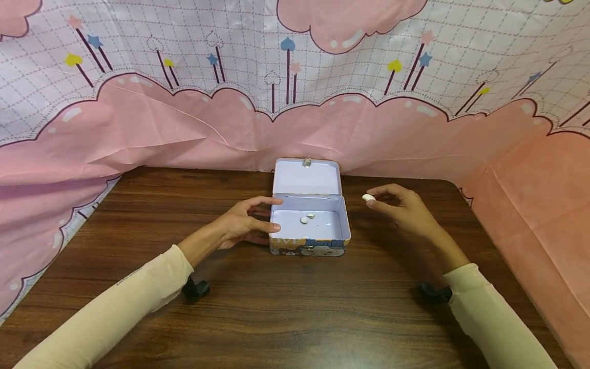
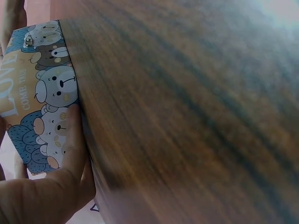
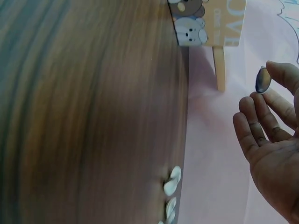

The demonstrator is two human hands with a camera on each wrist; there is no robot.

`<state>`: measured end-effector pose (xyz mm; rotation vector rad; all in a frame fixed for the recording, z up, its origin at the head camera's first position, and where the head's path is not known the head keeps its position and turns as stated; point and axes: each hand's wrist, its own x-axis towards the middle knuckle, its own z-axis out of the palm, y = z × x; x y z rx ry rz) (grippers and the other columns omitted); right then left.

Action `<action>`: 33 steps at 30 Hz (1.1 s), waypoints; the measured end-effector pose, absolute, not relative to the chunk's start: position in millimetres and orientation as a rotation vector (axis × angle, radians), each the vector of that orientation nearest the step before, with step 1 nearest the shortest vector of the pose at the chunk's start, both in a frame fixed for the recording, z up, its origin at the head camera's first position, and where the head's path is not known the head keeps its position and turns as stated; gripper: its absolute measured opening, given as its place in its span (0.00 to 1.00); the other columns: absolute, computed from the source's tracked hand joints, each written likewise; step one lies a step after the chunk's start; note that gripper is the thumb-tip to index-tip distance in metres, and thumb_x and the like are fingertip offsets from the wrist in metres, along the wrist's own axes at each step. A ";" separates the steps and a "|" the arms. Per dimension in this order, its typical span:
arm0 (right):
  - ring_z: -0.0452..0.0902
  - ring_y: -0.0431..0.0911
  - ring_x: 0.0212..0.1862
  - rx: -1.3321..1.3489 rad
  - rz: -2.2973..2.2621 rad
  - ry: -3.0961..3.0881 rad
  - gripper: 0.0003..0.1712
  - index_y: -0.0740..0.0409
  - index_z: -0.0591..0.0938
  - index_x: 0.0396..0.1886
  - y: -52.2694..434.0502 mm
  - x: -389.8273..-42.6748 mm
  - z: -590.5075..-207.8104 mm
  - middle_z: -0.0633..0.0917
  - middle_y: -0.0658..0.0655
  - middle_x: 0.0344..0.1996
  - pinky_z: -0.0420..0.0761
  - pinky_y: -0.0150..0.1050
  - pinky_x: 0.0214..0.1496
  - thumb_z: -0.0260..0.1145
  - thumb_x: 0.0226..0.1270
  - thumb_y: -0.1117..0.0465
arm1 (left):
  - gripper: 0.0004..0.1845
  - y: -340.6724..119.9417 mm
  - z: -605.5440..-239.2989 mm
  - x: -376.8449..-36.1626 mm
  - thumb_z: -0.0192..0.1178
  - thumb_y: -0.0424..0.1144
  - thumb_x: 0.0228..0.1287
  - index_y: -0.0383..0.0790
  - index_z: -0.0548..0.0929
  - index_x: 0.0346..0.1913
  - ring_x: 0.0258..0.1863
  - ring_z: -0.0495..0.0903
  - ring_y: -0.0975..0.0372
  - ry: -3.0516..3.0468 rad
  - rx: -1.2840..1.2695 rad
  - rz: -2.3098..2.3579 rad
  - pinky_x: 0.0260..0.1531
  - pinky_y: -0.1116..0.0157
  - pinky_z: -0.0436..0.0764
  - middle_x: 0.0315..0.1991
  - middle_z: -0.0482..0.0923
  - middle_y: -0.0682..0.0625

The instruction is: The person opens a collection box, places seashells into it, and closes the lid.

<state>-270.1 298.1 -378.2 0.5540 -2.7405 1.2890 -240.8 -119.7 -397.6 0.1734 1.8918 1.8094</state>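
A tin box (image 1: 310, 250) with printed bears and its hinged lid (image 1: 307, 177) tipped back stands mid-table. Two small white shells (image 1: 304, 220) lie on its pale inside floor. My left hand (image 1: 237, 224) holds the box at its left end, with fingertips over the left rim; in the left wrist view a finger (image 2: 74, 144) lies along the printed side. To the right of the box, my right hand (image 1: 403, 207) pinches a white shell (image 1: 368, 197) between thumb and fingertips above the table. In the right wrist view this shell (image 3: 263, 80) shows a darker face, and the other fingers are spread loosely.
More white shells (image 3: 173, 181) lie near the table's edge in the right wrist view; my right hand and arm hide them in the head view. A pink patterned cloth (image 1: 207, 133) hangs behind the brown wooden table (image 1: 286, 312). Black wrist mounts (image 1: 195, 290) hang under both sleeves.
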 end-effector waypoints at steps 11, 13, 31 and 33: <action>0.82 0.43 0.55 0.673 1.351 -2.688 0.20 0.46 0.85 0.58 269.0 -271.7 -369.0 0.88 0.47 0.53 0.83 0.27 0.54 0.72 0.71 0.46 | 0.42 -119.5 -397.4 -240.9 0.79 0.35 0.57 0.56 0.73 0.75 0.60 0.80 0.45 1.891 0.177 1.812 0.54 0.46 0.90 0.77 0.56 0.35; 0.81 0.43 0.55 0.686 1.359 -2.691 0.20 0.46 0.85 0.58 263.2 -271.7 -366.3 0.88 0.47 0.53 0.83 0.27 0.55 0.72 0.71 0.46 | 0.42 -119.8 -397.7 -240.8 0.79 0.35 0.57 0.56 0.73 0.74 0.59 0.80 0.45 1.892 0.176 1.810 0.54 0.46 0.90 0.77 0.56 0.36; 0.82 0.43 0.51 0.806 1.374 -2.643 0.17 0.45 0.87 0.55 222.4 -275.8 -359.1 0.88 0.49 0.49 0.85 0.39 0.53 0.73 0.71 0.48 | 0.42 -119.9 -399.1 -241.9 0.79 0.35 0.57 0.57 0.74 0.73 0.61 0.79 0.44 1.885 0.182 1.816 0.54 0.46 0.90 0.77 0.55 0.35; 0.83 0.44 0.50 0.817 1.386 -2.645 0.16 0.44 0.87 0.55 218.6 -275.6 -358.6 0.88 0.49 0.48 0.86 0.41 0.52 0.73 0.71 0.48 | 0.42 -119.8 -398.6 -241.7 0.79 0.34 0.57 0.57 0.73 0.74 0.60 0.79 0.44 1.883 0.182 1.818 0.54 0.46 0.90 0.77 0.55 0.35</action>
